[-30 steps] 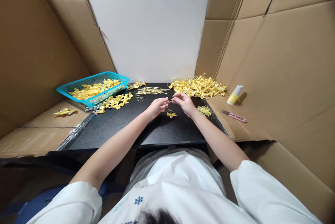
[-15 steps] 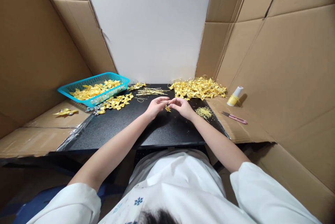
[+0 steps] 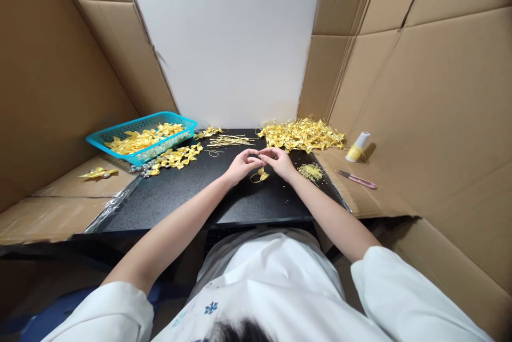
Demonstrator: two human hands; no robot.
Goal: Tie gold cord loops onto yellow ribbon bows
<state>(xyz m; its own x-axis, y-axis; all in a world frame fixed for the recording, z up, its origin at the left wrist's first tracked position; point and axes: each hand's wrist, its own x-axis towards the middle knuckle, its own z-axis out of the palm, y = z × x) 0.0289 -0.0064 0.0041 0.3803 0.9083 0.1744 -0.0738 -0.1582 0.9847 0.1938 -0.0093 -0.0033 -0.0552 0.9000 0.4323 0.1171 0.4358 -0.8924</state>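
My left hand (image 3: 242, 164) and my right hand (image 3: 279, 160) meet over the middle of the black table (image 3: 180, 198), fingertips pinched together. Between them hangs a small yellow ribbon bow (image 3: 261, 174) with a thin gold thread loop, just above the tabletop. Both hands pinch the thread above the bow. A bundle of cut gold threads (image 3: 230, 140) lies just beyond my hands.
A teal basket (image 3: 141, 135) holding yellow bows stands at the left, with more bows (image 3: 176, 156) spilled beside it. A large heap of yellow bows (image 3: 302, 134) lies at the back right. A thread spool (image 3: 357, 146) and pink snips (image 3: 357, 179) rest on cardboard at right.
The bow hung low a second ago, was lifted between my fingertips, and now hangs below them again. My hands have drawn closer together.
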